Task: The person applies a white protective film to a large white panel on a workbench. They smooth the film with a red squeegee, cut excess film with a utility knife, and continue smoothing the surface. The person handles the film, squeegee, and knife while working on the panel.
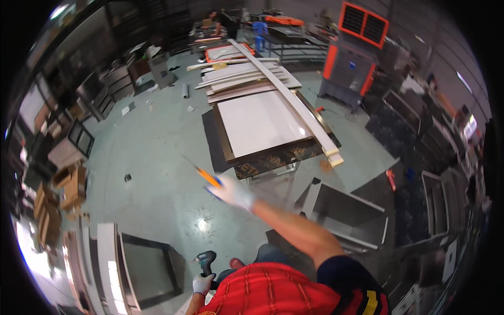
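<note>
My right hand, in a white glove, reaches out over the floor in front of me. It is closed around a slim orange-and-blue tool whose thin shaft points up and to the left; motion blurs it, and its exact kind is unclear. Low by my left side, my gloved left hand grips the handle of a dark teal cordless drill, its nose turned left. Beyond the right hand, a white panel lies in a brown frame on a low support.
Long pale strips lie across the stacked panels. An open grey cabinet box stands at my right, a dark framed panel at my left. Cardboard boxes sit farther left. An orange-and-grey air cooler and another person are farther back.
</note>
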`<action>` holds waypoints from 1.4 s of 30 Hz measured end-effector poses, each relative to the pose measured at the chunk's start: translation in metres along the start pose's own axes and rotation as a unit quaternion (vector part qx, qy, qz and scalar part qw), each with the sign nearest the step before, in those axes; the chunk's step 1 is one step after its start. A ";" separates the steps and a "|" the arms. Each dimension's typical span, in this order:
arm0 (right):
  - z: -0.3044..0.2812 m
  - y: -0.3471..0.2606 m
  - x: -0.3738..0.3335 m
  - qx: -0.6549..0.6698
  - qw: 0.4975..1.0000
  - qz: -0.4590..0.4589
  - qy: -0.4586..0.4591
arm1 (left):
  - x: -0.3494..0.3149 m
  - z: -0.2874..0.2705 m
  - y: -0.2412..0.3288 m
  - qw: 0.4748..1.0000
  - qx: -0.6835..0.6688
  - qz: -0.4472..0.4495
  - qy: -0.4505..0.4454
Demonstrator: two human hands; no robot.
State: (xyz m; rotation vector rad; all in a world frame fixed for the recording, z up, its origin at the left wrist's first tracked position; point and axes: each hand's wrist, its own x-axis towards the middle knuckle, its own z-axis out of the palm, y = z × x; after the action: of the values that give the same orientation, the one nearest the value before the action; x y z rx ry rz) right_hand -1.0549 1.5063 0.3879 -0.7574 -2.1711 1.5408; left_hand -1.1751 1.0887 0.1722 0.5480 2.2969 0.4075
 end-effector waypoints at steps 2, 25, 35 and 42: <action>-0.015 -0.107 0.105 0.138 0.934 -0.315 0.094 | 0.040 -0.039 0.043 0.995 0.006 0.077 -0.063; -0.191 0.081 0.047 -0.082 0.852 0.042 0.516 | 0.349 -0.110 0.555 0.889 0.226 0.394 0.054; 0.213 0.135 -0.106 0.365 0.505 0.576 0.529 | 0.446 -0.022 0.747 0.753 0.411 0.509 -0.072; 0.237 0.098 -0.041 0.403 0.390 0.557 0.612 | 0.468 0.018 0.753 0.716 0.439 0.536 -0.084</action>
State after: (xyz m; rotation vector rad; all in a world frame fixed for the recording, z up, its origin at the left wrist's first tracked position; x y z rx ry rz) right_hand -1.1392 1.3297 0.2167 -2.0603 0.4758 1.2001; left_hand -1.2645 1.9700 0.2171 2.3022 1.6143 -0.2904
